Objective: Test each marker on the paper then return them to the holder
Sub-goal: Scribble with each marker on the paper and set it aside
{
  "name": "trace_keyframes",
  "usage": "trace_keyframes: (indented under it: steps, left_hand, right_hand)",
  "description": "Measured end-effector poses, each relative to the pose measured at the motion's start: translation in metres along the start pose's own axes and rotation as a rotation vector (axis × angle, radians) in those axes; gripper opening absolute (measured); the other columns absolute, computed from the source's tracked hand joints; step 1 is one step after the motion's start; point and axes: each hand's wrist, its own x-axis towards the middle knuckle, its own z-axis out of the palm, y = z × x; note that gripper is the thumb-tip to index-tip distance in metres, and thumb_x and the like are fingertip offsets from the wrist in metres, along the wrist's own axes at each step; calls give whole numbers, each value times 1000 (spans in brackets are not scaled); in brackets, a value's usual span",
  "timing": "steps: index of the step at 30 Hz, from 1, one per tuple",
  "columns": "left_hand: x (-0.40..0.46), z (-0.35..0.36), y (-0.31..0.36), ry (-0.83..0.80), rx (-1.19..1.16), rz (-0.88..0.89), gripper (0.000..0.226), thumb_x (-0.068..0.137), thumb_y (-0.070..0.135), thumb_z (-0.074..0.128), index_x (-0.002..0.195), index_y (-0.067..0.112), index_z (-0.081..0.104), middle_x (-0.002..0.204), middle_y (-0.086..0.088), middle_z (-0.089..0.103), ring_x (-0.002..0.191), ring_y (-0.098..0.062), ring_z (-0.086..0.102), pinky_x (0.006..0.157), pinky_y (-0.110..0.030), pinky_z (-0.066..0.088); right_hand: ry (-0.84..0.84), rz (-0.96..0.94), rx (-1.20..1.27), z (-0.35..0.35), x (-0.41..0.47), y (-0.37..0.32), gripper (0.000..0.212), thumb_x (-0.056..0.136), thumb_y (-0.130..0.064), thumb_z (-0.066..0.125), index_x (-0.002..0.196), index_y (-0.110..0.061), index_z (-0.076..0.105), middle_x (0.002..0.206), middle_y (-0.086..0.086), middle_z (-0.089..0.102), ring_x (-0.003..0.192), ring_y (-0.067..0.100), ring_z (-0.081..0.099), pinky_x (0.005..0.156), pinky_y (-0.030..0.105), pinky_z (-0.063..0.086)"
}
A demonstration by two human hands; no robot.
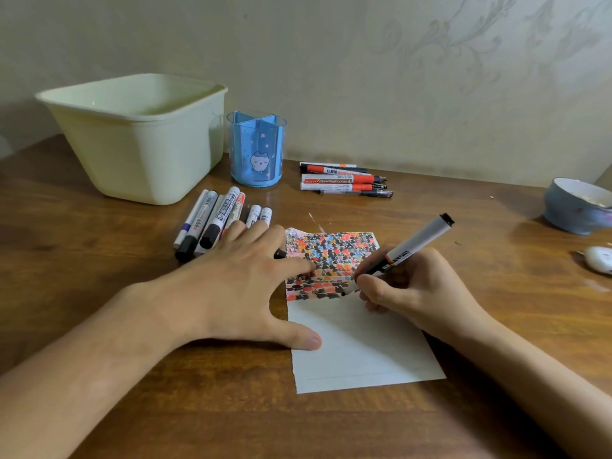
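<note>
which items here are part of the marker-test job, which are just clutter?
Job:
- marker gripped in right hand, tip on paper
- left hand pressing the paper
- marker pile by the left hand
- marker row near the wall
- blue holder

Lying about:
- cream tub
- bowl
- small white object

I see bare table [463,207] between the paper [357,346] and the red markers [342,179], and more along the near edge, wide enough for a hand. The holder [256,149] stands hard beside the tub [139,137], with a marker pile [215,220] lying just in front of it. On the right the bowl [576,207] crowds the table edge.
</note>
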Motion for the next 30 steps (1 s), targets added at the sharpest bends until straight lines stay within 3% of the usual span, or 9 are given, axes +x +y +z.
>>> trace_keyframes:
  steps: [8,15,20,24,28,30]
  left_hand:
    - [1,3,-2,29,16,20,104,58,103,24,148,51,19,110,12,21,107,-10,18,104,-34,25]
    - [1,4,-2,31,16,16,104,59,102,25,148,50,19,109,12,21,105,-10,18,97,-31,24]
    - [2,3,-2,21,21,9,103,61,102,28,149,50,18,108,12,21,100,-11,16,92,-30,21]
    - [1,2,-1,7,9,5,103,60,101,28,150,51,17,113,12,22,109,-11,18,101,-32,23]
    - [1,0,0,6,18,-2,103,61,101,29,150,50,17,110,12,21,100,-12,15,92,-30,21]
    - [1,0,0,-1,15,-1,103,61,101,28,149,50,17,110,12,20,102,-11,15,96,-31,23]
  right_hand:
    - [-11,5,-30,0,1,1,2,89,-12,71,88,-14,72,73,5,73,66,20,72,64,29,57]
    - [10,-7,-21,0,1,1,5,90,-9,69,87,-12,72,72,9,73,63,22,71,62,30,57]
    - [-1,-6,-54,1,1,0,5,88,-12,71,87,-17,72,72,1,73,66,19,72,63,28,57]
    - [24,-13,-58,0,1,0,9,88,-9,69,84,-17,71,69,2,72,62,18,70,61,30,56]
    - [0,-14,-64,1,0,-3,5,88,-11,72,87,-16,72,75,1,74,67,18,72,63,28,59]
    - [16,-8,-82,1,2,-2,6,87,-13,71,85,-18,72,73,0,73,65,16,71,62,26,56]
